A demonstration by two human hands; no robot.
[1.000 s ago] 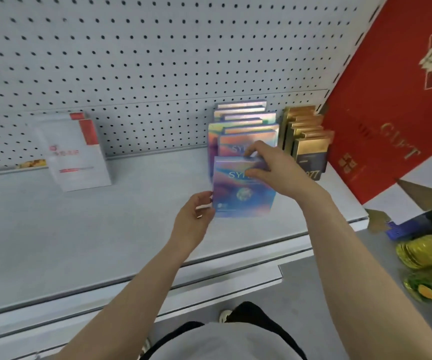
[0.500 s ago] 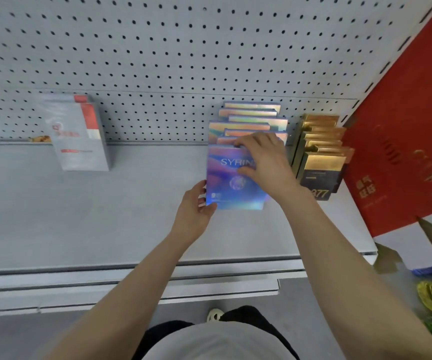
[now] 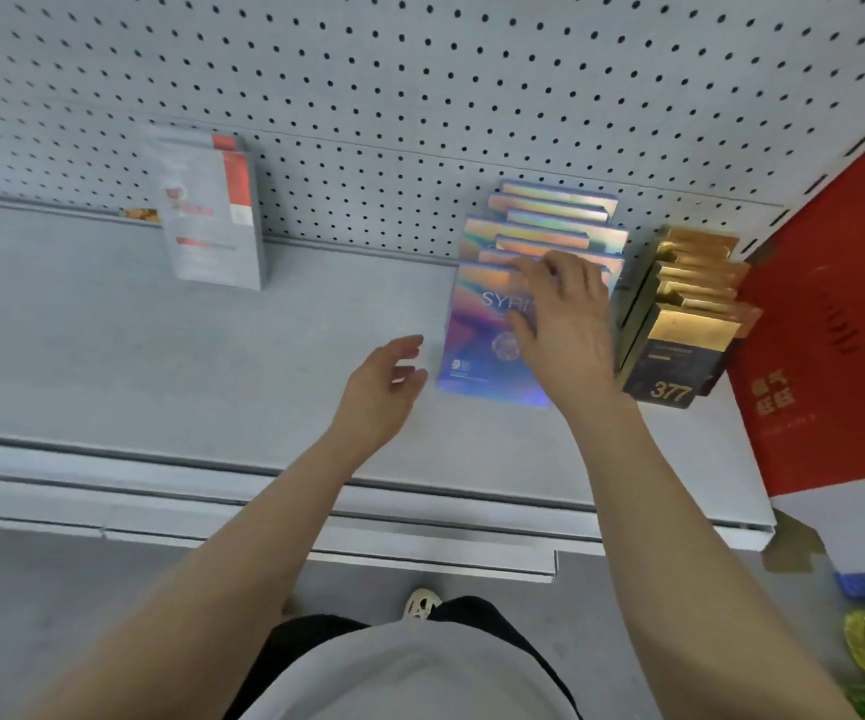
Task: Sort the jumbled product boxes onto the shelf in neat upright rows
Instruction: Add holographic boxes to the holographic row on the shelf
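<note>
on the matte grey shelf (image 3: 212,356), right hand (image 3: 560,330) fingers grasp the glossy holographic box (image 3: 477,350), left hand (image 3: 378,392) released

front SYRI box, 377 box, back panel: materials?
Front iridescent box: seemingly card with holographic foil; rainbow sheen shifts across its face. Black-and-gold box: likely card, dark printed front, metallic gold top that glints. Pegboard: probably painted sheet metal; even grey matte coat, regular punched holes.

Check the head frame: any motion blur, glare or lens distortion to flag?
Head view: white-and-red boxes smeared by motion blur; shelf edge bows, wide-angle distortion; iridescent front box throws rainbow glare; left hand slightly soft; lighting flat, shadows faint.
</note>
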